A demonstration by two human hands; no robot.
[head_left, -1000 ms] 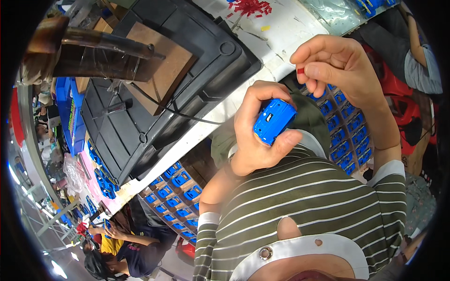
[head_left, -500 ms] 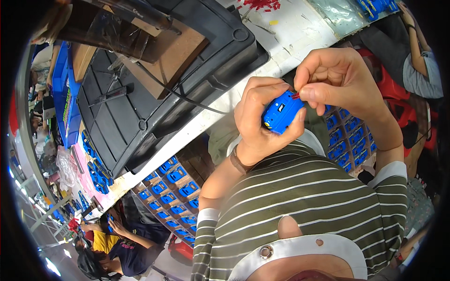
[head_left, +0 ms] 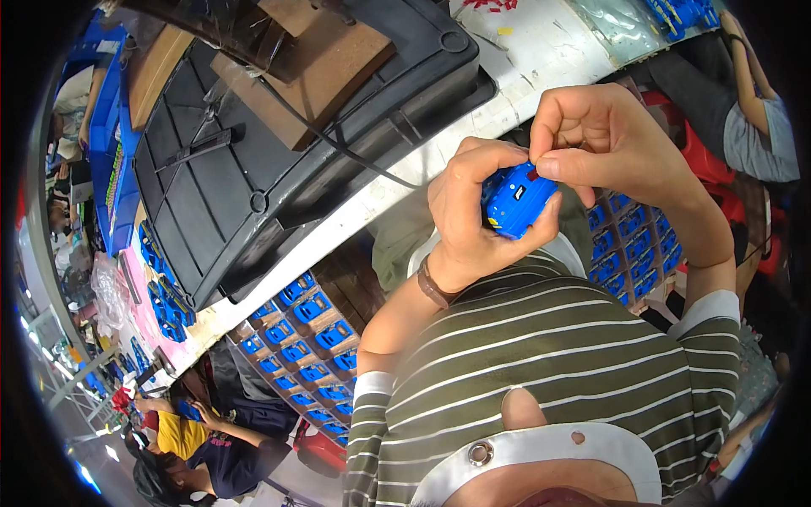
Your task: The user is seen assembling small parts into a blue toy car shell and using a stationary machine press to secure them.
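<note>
A blue plastic toy car body [head_left: 521,203] is wrapped in the fingers of my left hand [head_left: 463,207], held over my lap beside the table's edge. Its upper face shows a small dark slot and yellow marks near one end. My right hand [head_left: 604,144] pinches at the car's far right end, thumb and forefinger together. Just by those fingertips a small red piece [head_left: 533,175] lies against the blue shell. Whether the fingertips still grip the red piece is partly hidden.
A large black plastic crate lid [head_left: 220,186] with a brown board [head_left: 317,80] covers much of the white table [head_left: 541,51]. Divided cartons of blue cars [head_left: 308,338] stand below, left and right. Loose red pieces [head_left: 490,5] lie at the far edge. Other people sit nearby.
The red piece, which stuck out between my right fingertips, now sits flatter against the car. Both hands keep nearly the same place; the view has shifted slightly.
</note>
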